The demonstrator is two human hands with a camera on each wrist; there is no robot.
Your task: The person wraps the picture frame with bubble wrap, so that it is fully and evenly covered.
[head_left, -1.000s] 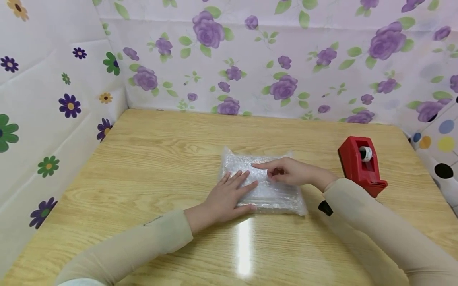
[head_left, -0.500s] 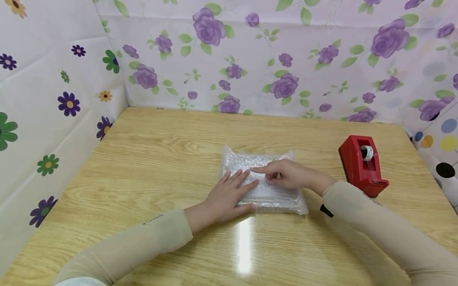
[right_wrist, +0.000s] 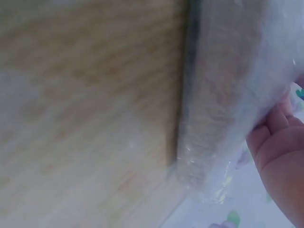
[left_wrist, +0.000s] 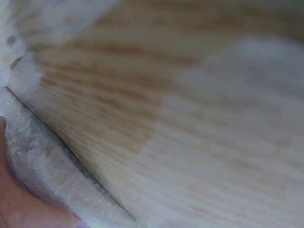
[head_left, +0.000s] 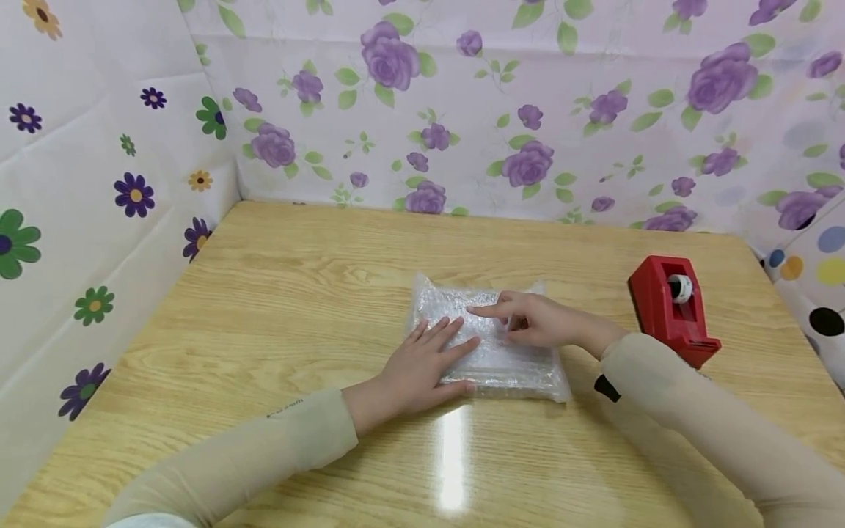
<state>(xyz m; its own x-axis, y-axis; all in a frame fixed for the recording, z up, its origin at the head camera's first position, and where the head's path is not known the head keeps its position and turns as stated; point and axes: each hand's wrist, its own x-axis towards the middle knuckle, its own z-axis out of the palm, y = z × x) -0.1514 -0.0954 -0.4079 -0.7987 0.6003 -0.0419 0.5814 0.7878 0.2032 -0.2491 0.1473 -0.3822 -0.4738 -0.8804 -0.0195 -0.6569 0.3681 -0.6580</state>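
A flat packet in clear bubble wrap (head_left: 518, 374) lies on the table, its corners poking out at the back. My left hand (head_left: 420, 370) rests spread over its left part, thumb along the front edge. From the right, my right hand (head_left: 543, 320) reaches over the packet with the index finger straight and its tip on the wrap; the other fingers are bent in beneath the palm. In the left wrist view, the thumb side of the left hand (left_wrist: 28, 206) lies against the crinkled wrap (left_wrist: 45, 161). The right wrist view shows bent fingers by the packet's side (right_wrist: 223, 90).
To the right stands a red tape dispenser (head_left: 667, 319) with a white-cored roll, close to the right forearm. A small black item (head_left: 606, 388) shows beside the right sleeve. Flowered sheets (head_left: 475, 110) hang behind the wooden table (head_left: 317, 293) and at its sides.
The right index fingertip slid a little toward the front, near the left fingers, then back slightly. The left hand and the packet stay in place; the head view shifts slightly.
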